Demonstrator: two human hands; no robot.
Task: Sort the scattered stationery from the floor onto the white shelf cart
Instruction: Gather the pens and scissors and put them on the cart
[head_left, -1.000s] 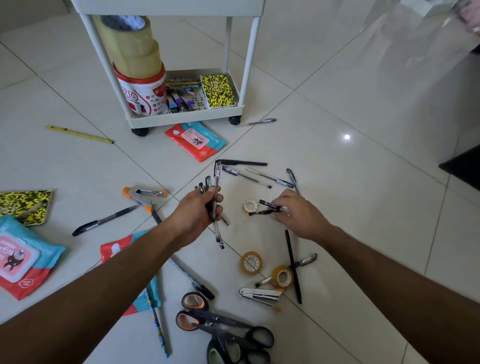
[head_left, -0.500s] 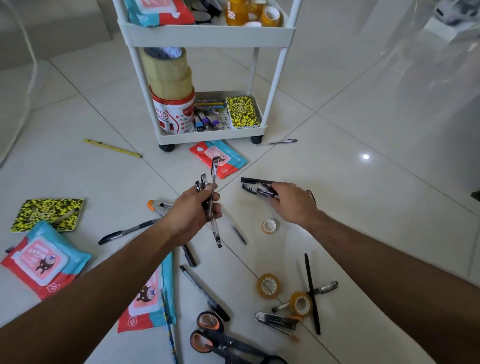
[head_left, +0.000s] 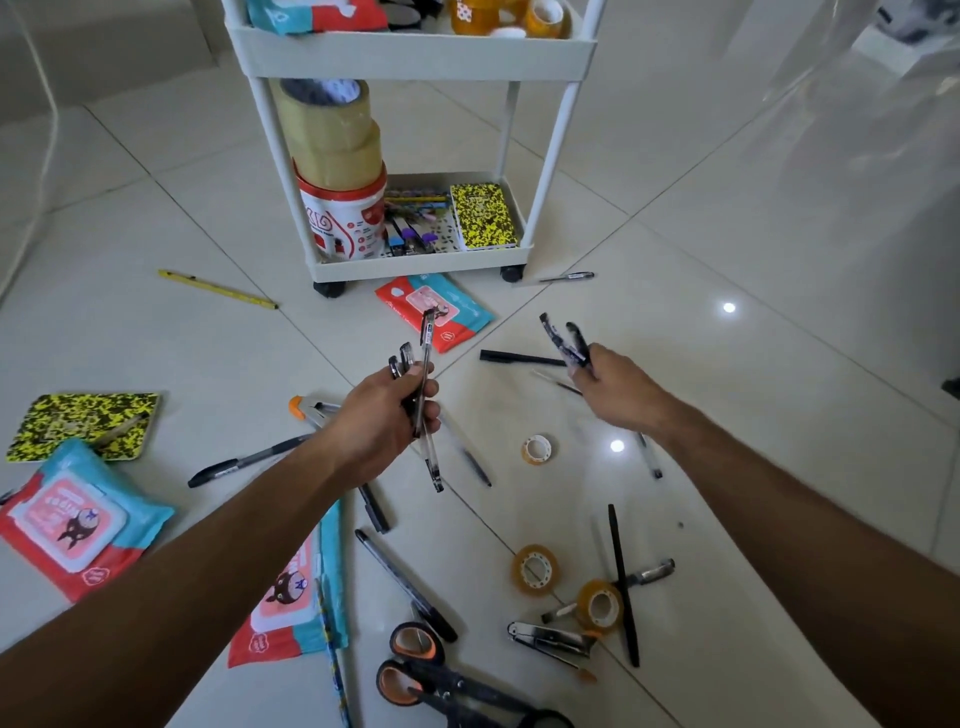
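Fingers of my left hand (head_left: 387, 415) are curled tight round a bundle of pens (head_left: 423, 395), one long clear-barrelled pen sticking out above and below the fist; fingers of my right hand (head_left: 615, 387) pinch a smaller bunch of dark pens (head_left: 563, 338), blurred, raised off the floor between me and the white shelf cart (head_left: 415, 57). Both handfuls hang in the air, well short of the cart

I'd judge the sort as partly done. The cart's upper tray already carries a wipes pack and tape rolls, and the bottom tray (head_left: 415, 267) holds big brown tape rolls on a red-and-white tub, some pens and a yellow-black notebook

Plenty is left on the tiles: a yellow pencil (head_left: 218, 289) off to the left, a black marker (head_left: 519, 357) just beside my right hand, a lone pen (head_left: 569, 277) near the cart's wheel, a small tape ring (head_left: 536, 449), two amber tape rolls (head_left: 535, 569), a stapler (head_left: 553, 639), scissors (head_left: 441, 680) at the bottom edge, three wipes packs (head_left: 78, 519) and a second notebook (head_left: 83, 426)

The pens look slim, light and slippery; held loosely in bunches, I reckon one could slide out
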